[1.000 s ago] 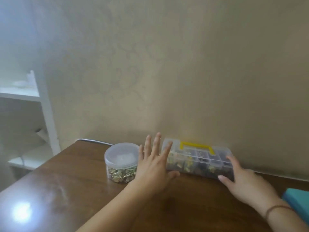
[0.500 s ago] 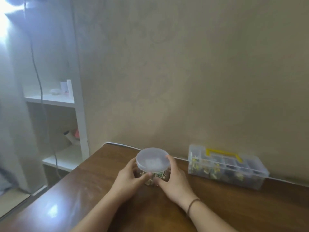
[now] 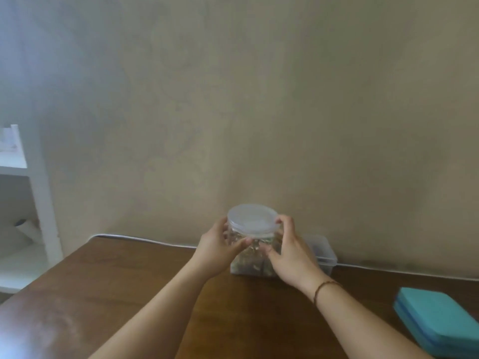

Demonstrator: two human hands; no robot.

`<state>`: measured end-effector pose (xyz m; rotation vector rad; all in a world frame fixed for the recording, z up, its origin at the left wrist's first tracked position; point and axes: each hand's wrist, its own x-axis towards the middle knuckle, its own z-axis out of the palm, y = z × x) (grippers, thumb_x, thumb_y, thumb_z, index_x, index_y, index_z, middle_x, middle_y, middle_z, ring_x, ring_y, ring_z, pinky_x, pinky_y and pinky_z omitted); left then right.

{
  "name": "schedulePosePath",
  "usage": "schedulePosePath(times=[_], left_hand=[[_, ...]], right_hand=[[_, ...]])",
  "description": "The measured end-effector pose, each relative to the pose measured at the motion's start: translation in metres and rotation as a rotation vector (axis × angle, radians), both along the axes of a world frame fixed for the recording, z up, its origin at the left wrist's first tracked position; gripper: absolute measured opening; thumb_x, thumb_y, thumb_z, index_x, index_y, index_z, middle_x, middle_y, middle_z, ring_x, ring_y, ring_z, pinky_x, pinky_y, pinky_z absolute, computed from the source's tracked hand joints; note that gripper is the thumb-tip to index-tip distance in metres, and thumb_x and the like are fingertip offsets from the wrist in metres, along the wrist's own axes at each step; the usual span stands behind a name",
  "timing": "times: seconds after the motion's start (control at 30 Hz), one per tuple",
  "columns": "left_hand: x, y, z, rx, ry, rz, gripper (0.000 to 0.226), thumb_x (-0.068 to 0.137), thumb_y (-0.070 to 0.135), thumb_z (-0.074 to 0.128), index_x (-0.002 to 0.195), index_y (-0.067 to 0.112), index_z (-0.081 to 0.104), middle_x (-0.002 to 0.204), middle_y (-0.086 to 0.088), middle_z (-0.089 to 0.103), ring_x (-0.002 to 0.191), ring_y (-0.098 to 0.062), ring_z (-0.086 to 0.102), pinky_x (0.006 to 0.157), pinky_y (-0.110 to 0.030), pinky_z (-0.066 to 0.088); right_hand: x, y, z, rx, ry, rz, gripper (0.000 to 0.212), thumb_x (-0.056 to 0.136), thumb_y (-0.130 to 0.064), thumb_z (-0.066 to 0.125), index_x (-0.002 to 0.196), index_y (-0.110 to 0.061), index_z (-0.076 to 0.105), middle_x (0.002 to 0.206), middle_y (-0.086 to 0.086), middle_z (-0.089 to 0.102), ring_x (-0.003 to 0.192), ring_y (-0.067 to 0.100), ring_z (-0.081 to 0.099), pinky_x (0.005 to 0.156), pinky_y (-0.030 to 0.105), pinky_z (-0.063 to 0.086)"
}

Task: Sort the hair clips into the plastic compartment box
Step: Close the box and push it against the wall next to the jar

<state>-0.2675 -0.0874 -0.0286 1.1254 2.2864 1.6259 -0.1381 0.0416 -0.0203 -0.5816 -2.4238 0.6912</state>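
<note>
You have lifted the round clear jar (image 3: 252,230) of small gold clips off the wooden table (image 3: 108,286); half a second ago it stood on the wood, left of the compartment box. Now your left hand (image 3: 216,248) and right hand (image 3: 290,251) both grip its sides, fingers curled under the frosted lid (image 3: 251,218), which remains on. The jar hangs in front of the compartment box (image 3: 322,251), which sits against the wall, mostly hidden behind your hands. Teal case (image 3: 438,320) lies well apart, at right. Judgement: sorting not begun; next comes removing the lid.
</note>
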Motion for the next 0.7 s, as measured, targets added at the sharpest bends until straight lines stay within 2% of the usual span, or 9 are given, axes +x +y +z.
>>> schedulePosePath(times=[0.1, 0.2, 0.27, 0.33, 0.4, 0.47, 0.5, 0.57, 0.7], left_hand=[[0.004, 0.009, -0.008, -0.007, -0.082, -0.056, 0.079, 0.084, 0.034, 0.076, 0.149, 0.026, 0.033, 0.144, 0.003, 0.052, 0.115, -0.007, 0.055, 0.099, -0.027, 0.045], [0.012, 0.008, -0.012, -0.059, -0.090, -0.012, 0.101, 0.080, 0.039, 0.078, 0.157, 0.019, 0.015, 0.157, 0.000, 0.034, 0.141, -0.018, 0.037, 0.111, -0.032, 0.032], [0.024, 0.003, -0.019, -0.113, -0.075, 0.090, 0.112, 0.077, 0.038, 0.081, 0.157, 0.014, 0.006, 0.162, -0.006, 0.019, 0.149, -0.022, 0.019, 0.117, -0.034, 0.021], [0.044, -0.002, -0.030, -0.122, -0.038, 0.219, 0.112, 0.076, 0.036, 0.082, 0.156, 0.012, 0.007, 0.162, -0.011, 0.013, 0.150, -0.026, 0.013, 0.119, -0.039, 0.015], [0.065, -0.003, -0.045, -0.114, -0.005, 0.281, 0.104, 0.078, 0.033, 0.080, 0.155, 0.012, 0.013, 0.160, -0.012, 0.016, 0.148, -0.029, 0.015, 0.118, -0.040, 0.015], [0.087, -0.002, -0.057, -0.132, -0.010, 0.289, 0.095, 0.078, 0.034, 0.080, 0.150, 0.011, 0.022, 0.155, -0.011, 0.023, 0.144, -0.031, 0.023, 0.117, -0.042, 0.020], [0.096, -0.002, -0.063, -0.148, -0.013, 0.293, 0.091, 0.077, 0.034, 0.080, 0.147, 0.011, 0.026, 0.153, -0.011, 0.027, 0.142, -0.031, 0.028, 0.116, -0.042, 0.023], [0.107, -0.002, -0.071, -0.197, 0.038, 0.283, 0.078, 0.079, 0.034, 0.078, 0.140, 0.012, 0.034, 0.147, -0.010, 0.033, 0.138, -0.030, 0.033, 0.114, -0.042, 0.027], [0.111, -0.007, -0.076, -0.323, 0.175, 0.233, 0.037, 0.083, 0.041, 0.069, 0.112, 0.025, 0.052, 0.125, 0.002, 0.045, 0.126, -0.027, 0.040, 0.104, -0.038, 0.035]], right_hand=[[0.004, 0.011, -0.012, -0.012, 0.003, -0.002, 0.066, 0.089, -0.035, 0.064, 0.134, -0.041, 0.017, 0.137, 0.003, 0.052, 0.122, 0.022, 0.051, 0.096, 0.032, 0.042], [0.032, 0.024, -0.010, -0.001, -0.011, -0.013, 0.078, 0.086, -0.041, 0.066, 0.141, -0.044, 0.011, 0.143, 0.000, 0.046, 0.129, 0.023, 0.046, 0.106, 0.038, 0.039], [0.070, 0.044, -0.010, 0.137, -0.022, -0.113, 0.070, 0.084, -0.045, 0.065, 0.142, -0.036, 0.026, 0.139, -0.001, 0.050, 0.126, 0.023, 0.049, 0.105, 0.036, 0.039], [0.121, 0.072, -0.015, 0.311, -0.074, -0.324, 0.059, 0.081, -0.053, 0.063, 0.132, -0.028, 0.049, 0.135, -0.002, 0.055, 0.125, 0.022, 0.049, 0.103, 0.037, 0.040], [0.174, 0.094, -0.023, 0.317, -0.243, -0.558, 0.063, 0.076, -0.070, 0.055, 0.126, -0.032, 0.053, 0.136, -0.004, 0.052, 0.126, 0.024, 0.045, 0.101, 0.040, 0.042], [0.213, 0.105, -0.034, 0.163, -0.417, -0.689, 0.077, 0.068, -0.084, 0.046, 0.128, -0.037, 0.044, 0.142, -0.002, 0.037, 0.129, 0.028, 0.038, 0.099, 0.044, 0.042], [0.226, 0.108, -0.040, 0.071, -0.438, -0.695, 0.081, 0.066, -0.085, 0.047, 0.131, -0.038, 0.039, 0.143, 0.000, 0.030, 0.129, 0.030, 0.036, 0.098, 0.045, 0.041], [0.235, 0.108, -0.050, -0.056, -0.345, -0.653, 0.080, 0.069, -0.078, 0.056, 0.133, -0.035, 0.035, 0.140, 0.002, 0.025, 0.124, 0.031, 0.041, 0.092, 0.042, 0.044], [0.232, 0.104, -0.050, -0.092, -0.233, -0.593, 0.071, 0.071, -0.057, 0.072, 0.129, -0.030, 0.040, 0.131, 0.000, 0.028, 0.113, 0.026, 0.049, 0.091, 0.035, 0.046]])
